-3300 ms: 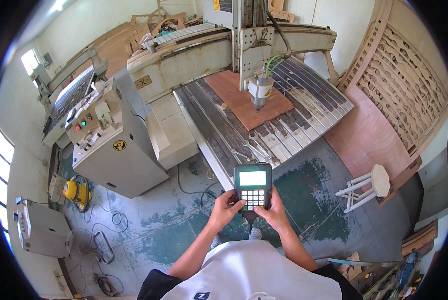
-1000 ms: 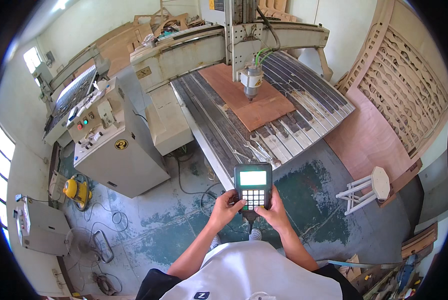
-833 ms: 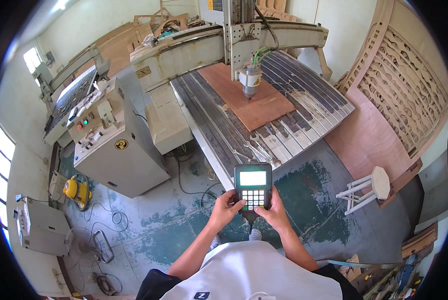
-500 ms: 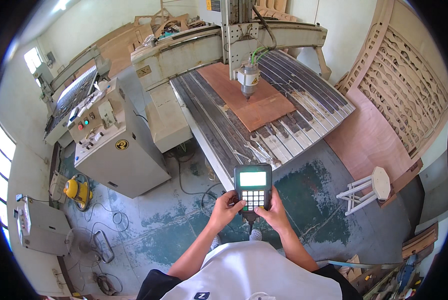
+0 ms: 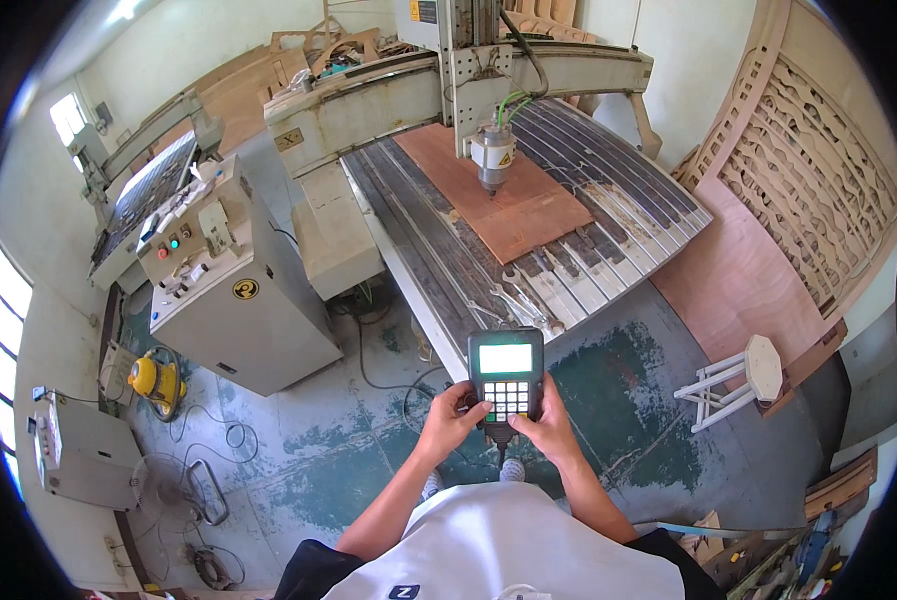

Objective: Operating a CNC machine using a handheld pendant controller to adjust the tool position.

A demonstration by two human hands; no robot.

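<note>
Held in front of my body is a black handheld controller [image 5: 508, 372] with a lit screen, a keypad and a cable at its lower end. My left hand [image 5: 453, 417] grips its left side, thumb on the lower left keys. Around the right side my right hand [image 5: 551, 420] is closed, its thumb at the bottom keys. Beyond it, a router spindle [image 5: 494, 155] with green hoses hangs over a reddish-brown wooden board [image 5: 529, 215]. That board lies on the slotted machine bed [image 5: 399, 215]. Several wrenches [image 5: 521, 297] rest on the bed's near end.
A grey control cabinet [image 5: 254, 310] with buttons stands at left, near a yellow vacuum [image 5: 156, 380] and a floor fan [image 5: 159, 485]. Cables [image 5: 379, 382] trail over the floor. At right are a white stool [image 5: 749, 375] and a leaning cut-out panel [image 5: 799, 170].
The spindle has shifted slightly left and away from me over the board. Both hands keep their hold on the controller, with no visible shift.
</note>
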